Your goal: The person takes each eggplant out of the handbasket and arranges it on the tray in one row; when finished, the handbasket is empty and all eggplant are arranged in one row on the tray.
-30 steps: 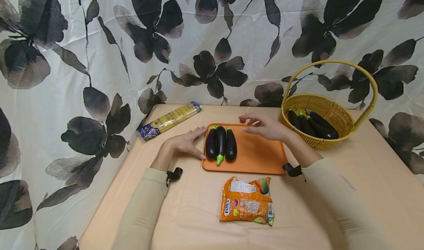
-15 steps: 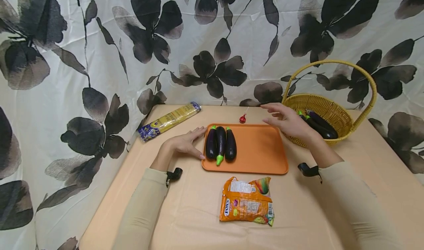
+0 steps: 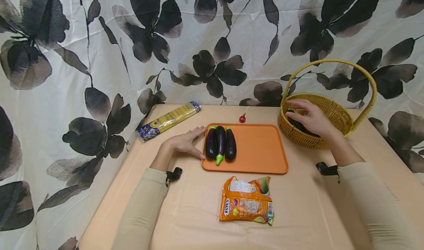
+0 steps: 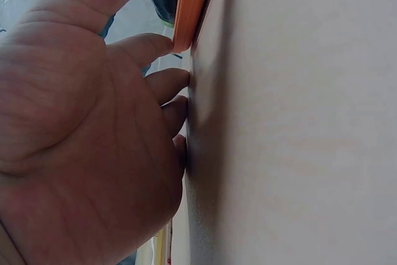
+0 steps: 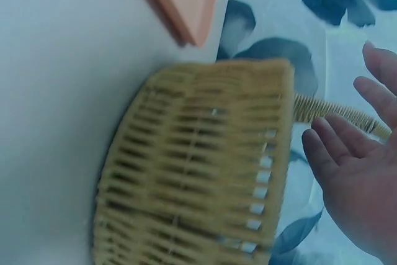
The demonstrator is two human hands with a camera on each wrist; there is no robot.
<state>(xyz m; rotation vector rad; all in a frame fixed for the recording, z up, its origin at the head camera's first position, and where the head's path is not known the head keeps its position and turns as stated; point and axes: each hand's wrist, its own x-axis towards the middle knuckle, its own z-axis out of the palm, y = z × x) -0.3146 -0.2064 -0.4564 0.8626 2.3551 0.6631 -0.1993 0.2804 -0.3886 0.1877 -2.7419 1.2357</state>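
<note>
My left hand (image 3: 186,143) rests at the left edge of the orange tray (image 3: 260,150), its thumb and fingers spread and touching the rim. Three dark eggplants (image 3: 221,143) lie side by side on the tray's left part; the middle one has its green stem toward me. Over the yellow wicker basket (image 3: 334,108) is my right hand (image 3: 309,117), fingers loosely bent and holding nothing that I can see. Beneath it an eggplant (image 3: 299,126) shows in part; the hand hides the others. In the right wrist view the fingers hover above the basket rim (image 5: 284,153).
A yellow and blue packet (image 3: 170,121) lies at the back left. Behind the tray is a small red-wrapped lollipop (image 3: 242,118). An orange candy bag (image 3: 246,200) lies in front of the tray. The basket's tall handle (image 3: 331,61) arches above it, near the floral curtain.
My right hand has moved right, from above the tray to over the basket, uncovering the lollipop and the tray's right part. The left hand stays at the tray's edge.
</note>
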